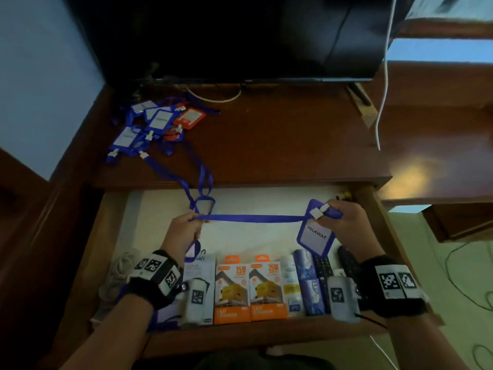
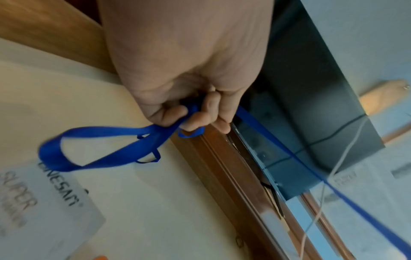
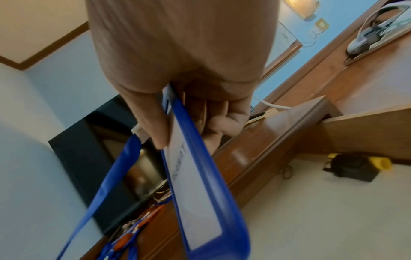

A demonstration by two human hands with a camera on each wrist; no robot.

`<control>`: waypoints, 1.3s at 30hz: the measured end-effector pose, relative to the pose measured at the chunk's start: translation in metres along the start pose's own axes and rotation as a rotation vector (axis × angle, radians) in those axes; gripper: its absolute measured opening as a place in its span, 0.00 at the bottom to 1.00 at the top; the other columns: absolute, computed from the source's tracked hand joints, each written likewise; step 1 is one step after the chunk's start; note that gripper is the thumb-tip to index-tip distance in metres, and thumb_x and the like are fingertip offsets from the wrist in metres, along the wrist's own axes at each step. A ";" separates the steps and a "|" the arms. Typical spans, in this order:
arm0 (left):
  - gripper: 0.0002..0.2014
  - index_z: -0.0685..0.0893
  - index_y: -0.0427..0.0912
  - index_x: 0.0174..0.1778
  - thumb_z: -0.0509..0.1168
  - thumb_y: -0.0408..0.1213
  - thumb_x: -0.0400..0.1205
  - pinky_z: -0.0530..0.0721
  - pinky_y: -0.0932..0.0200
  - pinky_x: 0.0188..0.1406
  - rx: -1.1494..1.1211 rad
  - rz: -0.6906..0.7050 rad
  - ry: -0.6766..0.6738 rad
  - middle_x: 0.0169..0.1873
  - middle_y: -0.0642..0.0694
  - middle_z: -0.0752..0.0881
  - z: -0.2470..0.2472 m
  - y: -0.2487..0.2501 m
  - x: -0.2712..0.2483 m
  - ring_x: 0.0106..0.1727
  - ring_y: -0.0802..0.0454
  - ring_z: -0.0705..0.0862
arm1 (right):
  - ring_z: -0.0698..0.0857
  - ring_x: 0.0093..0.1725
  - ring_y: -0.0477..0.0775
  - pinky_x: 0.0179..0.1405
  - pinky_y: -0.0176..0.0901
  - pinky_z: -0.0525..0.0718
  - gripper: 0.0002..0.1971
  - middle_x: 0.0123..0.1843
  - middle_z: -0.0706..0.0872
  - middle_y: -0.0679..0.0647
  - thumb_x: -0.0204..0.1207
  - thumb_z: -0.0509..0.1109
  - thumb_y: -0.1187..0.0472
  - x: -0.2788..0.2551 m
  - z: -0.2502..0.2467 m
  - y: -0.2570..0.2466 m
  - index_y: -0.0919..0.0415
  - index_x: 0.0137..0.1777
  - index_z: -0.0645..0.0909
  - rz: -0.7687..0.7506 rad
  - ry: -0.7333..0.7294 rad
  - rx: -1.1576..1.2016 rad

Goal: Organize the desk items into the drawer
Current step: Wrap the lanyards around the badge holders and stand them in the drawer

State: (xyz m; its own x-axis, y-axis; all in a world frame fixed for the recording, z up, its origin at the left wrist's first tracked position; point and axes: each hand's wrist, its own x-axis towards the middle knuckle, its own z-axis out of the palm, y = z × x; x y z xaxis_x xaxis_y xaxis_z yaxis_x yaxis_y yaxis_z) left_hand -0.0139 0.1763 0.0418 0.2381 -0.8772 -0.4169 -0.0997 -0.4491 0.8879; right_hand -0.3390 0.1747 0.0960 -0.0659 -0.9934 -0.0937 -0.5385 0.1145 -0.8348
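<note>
Over the open drawer (image 1: pixel 128 209) my right hand (image 1: pixel 338 222) pinches the top of a blue badge holder (image 1: pixel 316 236) marked PELAWAT, seen edge-on in the right wrist view (image 3: pixel 195 184). Its blue lanyard strap (image 1: pixel 253 217) runs taut to my left hand (image 1: pixel 186 228), which grips the gathered strap (image 2: pixel 111 146) with curled fingers; a loop hangs below the fist. A tangle of more blue and red badge holders (image 1: pixel 154 124) lies on the desk top at the back left, and one strap trails from it over the desk edge.
The drawer's front row holds white boxes (image 1: pixel 200 284), two orange boxes (image 1: pixel 250 287), blue packs (image 1: pixel 306 281), remotes (image 1: pixel 322 268) and a coiled cable (image 1: pixel 120 273). A black charger (image 3: pixel 351 167) lies at the drawer's back right. A dark monitor (image 1: pixel 240 36) stands behind the desk.
</note>
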 end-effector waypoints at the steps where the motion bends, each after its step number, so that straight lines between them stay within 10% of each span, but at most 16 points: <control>1: 0.12 0.85 0.34 0.41 0.57 0.24 0.82 0.61 0.61 0.26 -0.033 -0.027 0.022 0.22 0.46 0.67 0.000 -0.002 -0.002 0.24 0.53 0.63 | 0.76 0.28 0.55 0.33 0.46 0.72 0.14 0.27 0.78 0.58 0.73 0.74 0.67 -0.002 -0.004 0.008 0.69 0.31 0.74 0.009 -0.017 -0.007; 14: 0.13 0.84 0.37 0.52 0.54 0.25 0.82 0.60 0.68 0.16 -0.356 -0.200 0.268 0.16 0.55 0.68 -0.011 -0.005 -0.037 0.18 0.61 0.63 | 0.82 0.29 0.53 0.27 0.38 0.77 0.12 0.31 0.87 0.63 0.67 0.78 0.69 -0.044 -0.021 0.036 0.51 0.29 0.86 0.161 -0.349 -0.083; 18: 0.16 0.81 0.43 0.63 0.61 0.28 0.81 0.78 0.62 0.41 -0.228 -0.200 0.231 0.45 0.46 0.83 -0.003 0.003 -0.039 0.43 0.54 0.80 | 0.84 0.31 0.61 0.33 0.48 0.80 0.09 0.32 0.86 0.65 0.69 0.76 0.71 -0.054 -0.020 0.021 0.57 0.32 0.85 0.229 -0.208 0.181; 21: 0.23 0.74 0.42 0.72 0.65 0.26 0.80 0.74 0.51 0.66 -0.122 -0.050 0.209 0.65 0.48 0.78 0.008 0.010 -0.047 0.66 0.49 0.76 | 0.86 0.34 0.62 0.35 0.49 0.84 0.06 0.34 0.88 0.63 0.71 0.72 0.74 -0.063 -0.012 0.001 0.63 0.38 0.83 0.255 -0.201 0.413; 27: 0.08 0.87 0.42 0.51 0.62 0.35 0.84 0.75 0.54 0.51 -0.070 0.060 -0.161 0.46 0.48 0.90 0.028 0.038 -0.092 0.50 0.52 0.86 | 0.86 0.40 0.62 0.37 0.51 0.85 0.11 0.44 0.85 0.62 0.74 0.68 0.76 -0.076 0.026 -0.031 0.60 0.50 0.78 0.185 -0.225 0.542; 31: 0.16 0.88 0.43 0.48 0.61 0.50 0.85 0.78 0.53 0.53 0.121 0.033 -0.443 0.44 0.48 0.92 0.031 0.044 -0.110 0.47 0.54 0.88 | 0.87 0.39 0.54 0.33 0.44 0.87 0.15 0.45 0.86 0.57 0.75 0.67 0.75 -0.091 0.052 -0.052 0.55 0.53 0.78 0.136 -0.229 0.614; 39: 0.08 0.85 0.42 0.55 0.66 0.31 0.82 0.79 0.72 0.34 -0.082 0.160 -0.377 0.44 0.49 0.87 0.018 0.027 -0.127 0.40 0.64 0.84 | 0.85 0.37 0.53 0.32 0.39 0.85 0.06 0.40 0.83 0.60 0.76 0.69 0.70 -0.111 0.087 -0.070 0.67 0.49 0.74 0.044 -0.267 0.480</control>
State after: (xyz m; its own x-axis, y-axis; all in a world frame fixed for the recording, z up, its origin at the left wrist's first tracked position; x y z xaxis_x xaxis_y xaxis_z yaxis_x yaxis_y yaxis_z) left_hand -0.0641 0.2722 0.1154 -0.1462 -0.9425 -0.3004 -0.0258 -0.3000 0.9536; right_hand -0.2209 0.2764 0.1181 0.1695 -0.9614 -0.2168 -0.0920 0.2036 -0.9747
